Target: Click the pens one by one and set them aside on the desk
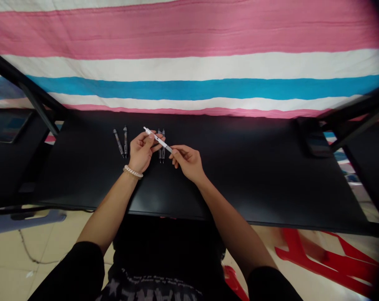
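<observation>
Moderately bright in the middle, dimmer toward the corners. Lit softly, apparently from overhead, with hazy glare along the near part of the smooth black rectangular desk (270, 167). Bright and evenly exposed across the pink, white and blue striped cloth (192, 88). Reasonably clear around the left fingers (149, 141), the right fingers (179, 156) and the slim white-and-grey plastic pen (159, 141), though soft in fine detail. Low in contrast on the slender dark grey pens (118, 143). Sunk nearly to black in the black cotton shirt (167, 246). Stretched, tilted and blurred by wide-angle distortion at the red plastic stool (294, 244), lower right.
</observation>
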Demonstrator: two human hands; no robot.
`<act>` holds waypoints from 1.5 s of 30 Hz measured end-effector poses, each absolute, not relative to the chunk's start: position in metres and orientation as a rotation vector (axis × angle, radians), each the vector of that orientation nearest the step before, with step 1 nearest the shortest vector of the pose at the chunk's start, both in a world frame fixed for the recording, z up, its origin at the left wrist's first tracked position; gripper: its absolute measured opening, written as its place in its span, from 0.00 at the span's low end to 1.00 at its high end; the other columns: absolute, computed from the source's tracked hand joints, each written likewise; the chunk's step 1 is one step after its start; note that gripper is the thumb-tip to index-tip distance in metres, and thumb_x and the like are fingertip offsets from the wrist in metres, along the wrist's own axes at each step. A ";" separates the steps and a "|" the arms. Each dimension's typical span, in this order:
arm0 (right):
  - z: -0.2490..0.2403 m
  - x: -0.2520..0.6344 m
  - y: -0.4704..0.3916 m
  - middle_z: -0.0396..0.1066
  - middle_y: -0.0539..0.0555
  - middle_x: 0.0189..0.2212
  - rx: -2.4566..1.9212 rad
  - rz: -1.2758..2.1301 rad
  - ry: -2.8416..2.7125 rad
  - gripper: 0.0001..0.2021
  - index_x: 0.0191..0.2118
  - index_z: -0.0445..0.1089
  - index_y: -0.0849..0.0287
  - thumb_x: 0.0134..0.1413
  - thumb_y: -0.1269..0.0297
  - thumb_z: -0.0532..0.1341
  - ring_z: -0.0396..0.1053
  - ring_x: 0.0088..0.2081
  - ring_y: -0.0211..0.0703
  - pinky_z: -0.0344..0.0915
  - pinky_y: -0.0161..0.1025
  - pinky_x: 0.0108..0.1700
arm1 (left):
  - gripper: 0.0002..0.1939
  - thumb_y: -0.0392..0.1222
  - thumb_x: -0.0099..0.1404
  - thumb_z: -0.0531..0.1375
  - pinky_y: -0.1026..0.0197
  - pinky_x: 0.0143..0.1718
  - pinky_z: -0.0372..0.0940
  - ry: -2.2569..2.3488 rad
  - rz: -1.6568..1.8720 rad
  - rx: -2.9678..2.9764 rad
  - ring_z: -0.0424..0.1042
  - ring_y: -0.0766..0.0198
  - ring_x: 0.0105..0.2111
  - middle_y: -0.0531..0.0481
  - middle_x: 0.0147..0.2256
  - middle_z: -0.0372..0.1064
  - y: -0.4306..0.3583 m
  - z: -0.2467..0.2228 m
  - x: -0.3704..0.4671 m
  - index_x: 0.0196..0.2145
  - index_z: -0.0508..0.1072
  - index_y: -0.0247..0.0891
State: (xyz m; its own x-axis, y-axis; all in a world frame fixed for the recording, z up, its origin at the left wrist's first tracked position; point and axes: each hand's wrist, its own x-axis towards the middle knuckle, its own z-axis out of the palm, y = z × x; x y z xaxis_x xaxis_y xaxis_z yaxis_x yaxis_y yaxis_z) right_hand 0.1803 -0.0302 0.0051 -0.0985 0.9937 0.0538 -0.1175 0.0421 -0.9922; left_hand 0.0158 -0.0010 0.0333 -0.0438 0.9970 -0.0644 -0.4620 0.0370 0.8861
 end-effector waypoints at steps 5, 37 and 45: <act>0.006 0.180 -0.033 0.73 0.48 0.23 -1.134 1.114 -1.272 0.15 0.36 0.80 0.57 0.60 0.50 0.65 0.67 0.19 0.34 0.68 0.33 0.20 | 0.18 0.48 0.53 0.75 0.52 0.45 0.77 0.971 1.512 0.720 0.82 0.57 0.37 0.46 0.33 0.80 0.000 0.030 0.022 0.34 0.75 0.36; 0.012 0.181 -0.040 0.81 0.52 0.39 -1.106 0.471 -1.458 0.07 0.35 0.81 0.48 0.63 0.63 0.64 0.79 0.40 0.46 0.79 0.48 0.45 | 0.13 0.43 0.59 0.72 0.53 0.49 0.75 1.028 1.537 0.586 0.82 0.60 0.37 0.46 0.33 0.79 0.006 0.025 0.018 0.28 0.72 0.36; 0.017 0.186 -0.039 0.81 0.52 0.39 -1.141 0.445 -1.452 0.06 0.36 0.80 0.49 0.63 0.63 0.65 0.79 0.40 0.46 0.79 0.49 0.47 | 0.11 0.40 0.60 0.70 0.55 0.50 0.74 1.044 1.608 0.520 0.81 0.62 0.39 0.47 0.34 0.80 0.013 0.022 0.006 0.26 0.72 0.37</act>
